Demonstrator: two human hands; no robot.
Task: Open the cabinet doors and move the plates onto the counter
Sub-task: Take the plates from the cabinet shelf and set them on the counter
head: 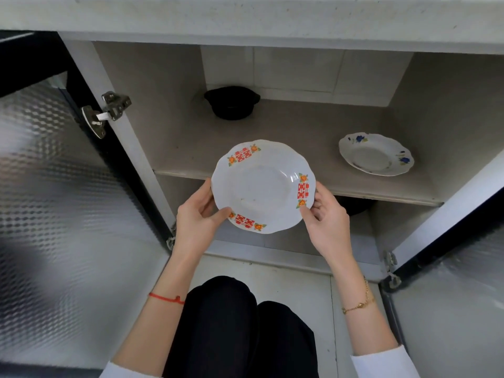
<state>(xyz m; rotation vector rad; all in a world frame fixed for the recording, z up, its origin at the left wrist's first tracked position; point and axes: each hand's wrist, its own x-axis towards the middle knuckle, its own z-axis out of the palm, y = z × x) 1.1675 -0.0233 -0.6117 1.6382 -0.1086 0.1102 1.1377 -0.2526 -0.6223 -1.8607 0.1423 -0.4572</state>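
A white plate with red and orange marks (261, 186) is held in the air in front of the open cabinet, just outside the shelf edge. My left hand (199, 214) grips its left rim with the thumb on top. My right hand (324, 214) pinches the right rim. A second white plate with blue flowers (376, 155) lies on the cabinet shelf (300, 132) at the right. Both cabinet doors, left (54, 186) and right (458, 282), stand wide open. The counter edge (272, 20) runs across the top of the view.
A black pot (231, 102) sits at the back of the shelf. Another dark item (354, 205) shows on the lower level, mostly hidden by the shelf and my right hand. My knees (245, 323) are close to the cabinet's bottom edge.
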